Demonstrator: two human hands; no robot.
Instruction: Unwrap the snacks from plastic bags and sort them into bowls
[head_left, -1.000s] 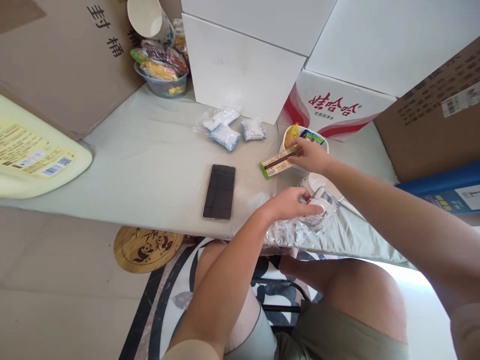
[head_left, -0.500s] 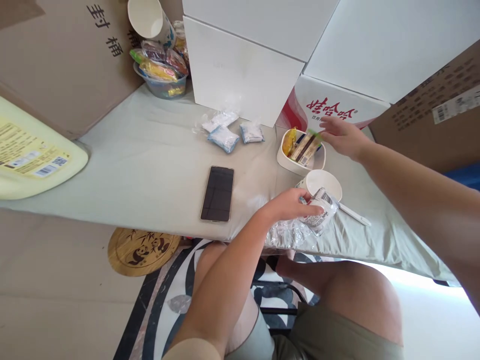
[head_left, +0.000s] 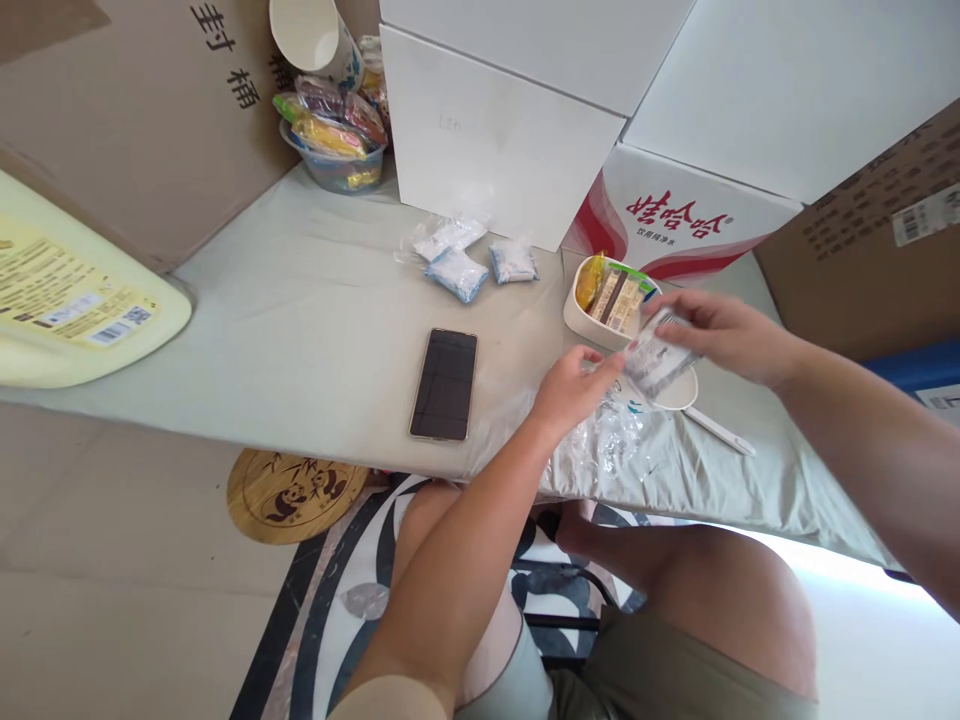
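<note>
Right hand (head_left: 724,335) gripping white packet (head_left: 658,355), left hand (head_left: 571,388) at its edge

Cloth-covered table (head_left: 315,300): phone (head_left: 444,385), small packets (head_left: 457,276), white tub (head_left: 591,328), clear wrapping (head_left: 611,445).

A small, whitish plastic packet with dark print (head_left: 657,358) is slanting in the right hand (head_left: 716,332), slightly blurred.

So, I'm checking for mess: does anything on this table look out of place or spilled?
The crumpled, clear plastic film lying loose near the front edge of the pale cloth-covered table, beside the left hand, looks untidy, perhaps discarded wrapping. No spill shows.
</note>
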